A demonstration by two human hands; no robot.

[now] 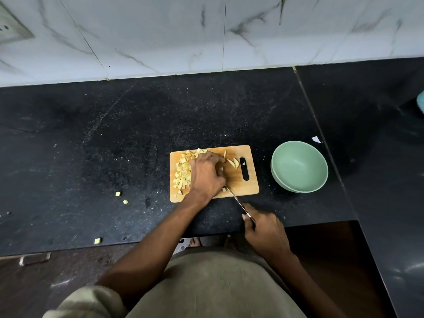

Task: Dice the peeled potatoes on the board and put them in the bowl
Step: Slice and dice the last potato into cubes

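On the wooden board [250, 187], the left hand [206, 175] curls over potato pieces [182, 174] while the right hand [263, 232] grips a knife [236, 199], the green bowl [299, 166] standing just right of the board.

Dim overhead light; dark counter [91, 138] sheen, wide-angle edge bending, soft focus

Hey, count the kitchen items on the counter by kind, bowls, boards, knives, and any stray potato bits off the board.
Green bowl: 1
Wooden cutting board: 1
Knife: 1
Stray potato cubes on the black counter: 3
Total: 6
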